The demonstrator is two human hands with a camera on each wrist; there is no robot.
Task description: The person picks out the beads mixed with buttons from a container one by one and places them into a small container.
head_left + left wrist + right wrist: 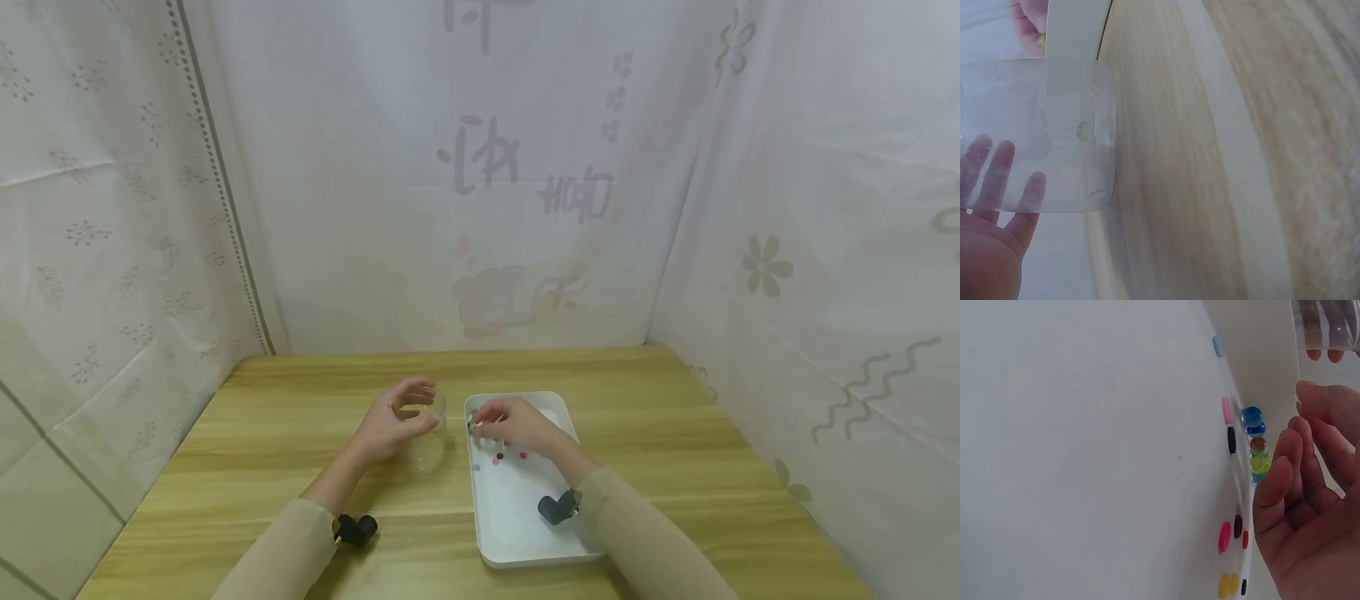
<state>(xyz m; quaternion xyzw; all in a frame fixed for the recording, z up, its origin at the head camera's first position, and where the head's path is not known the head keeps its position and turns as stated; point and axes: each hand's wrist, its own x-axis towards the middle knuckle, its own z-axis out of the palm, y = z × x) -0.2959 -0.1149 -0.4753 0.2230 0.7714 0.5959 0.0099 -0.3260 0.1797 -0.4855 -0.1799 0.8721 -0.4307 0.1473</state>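
Note:
My left hand [392, 423] has its fingers curled around a clear jar [427, 454] on the table, left of the white tray [517, 521]. In the left wrist view, a green marble [1084, 130] shows near the jar's bottom. Over the tray's far left part, my right hand [519, 427] pinches a small yellow-green marble [1042, 42] between thumb and finger, mostly hidden by the fingertips. Below that hand, the right wrist view has several glass marbles, among them a blue marble [1252, 416] and a yellow-green marble [1260, 464], lined up by the tray's wall.
Flat coloured discs lie in the tray, among them a pink disc [1226, 410], a black disc [1231, 440] and a yellow disc [1224, 585]. The wooden table [300, 433] is bordered by hanging white patterned cloths [360, 208] at the back and sides.

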